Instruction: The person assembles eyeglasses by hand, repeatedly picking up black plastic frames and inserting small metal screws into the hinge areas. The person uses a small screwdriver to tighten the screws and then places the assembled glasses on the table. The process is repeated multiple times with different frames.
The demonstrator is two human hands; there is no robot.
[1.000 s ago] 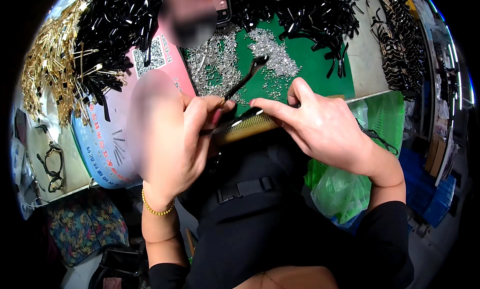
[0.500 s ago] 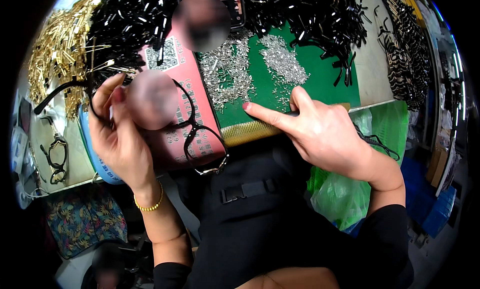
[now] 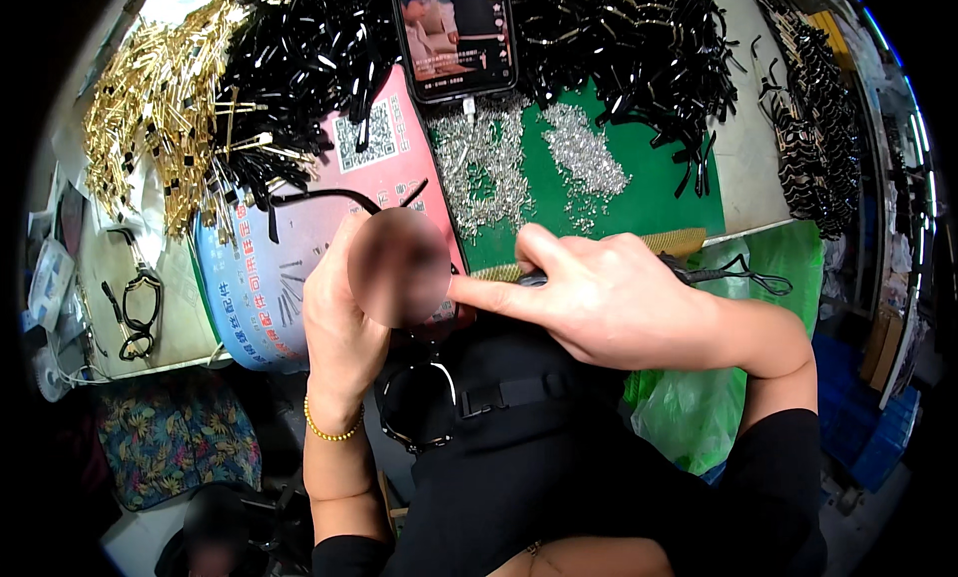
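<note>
A black eyeglass frame is in my left hand, which is closed round its upper part. One rim hangs down over my dark apron, and a black temple arm sticks out above the hand. A blurred patch hides my left fingertips and the middle of the frame. My right hand curls round a slim black tool with a looped black cord behind it. Its index finger stretches left to the edge of the blurred patch, beside the eyeglass frame. The tool's tip cannot be seen.
Small silvery screw-like parts lie on a green mat. Behind are heaps of black temple arms and gold ones, with a phone between. Another eyeglass frame lies left; a green plastic bag hangs right.
My left hand has moved right and slightly down with the eyeglass frame, close to my right index finger. My right hand has shifted a little left and down. The phone shows more fully.
</note>
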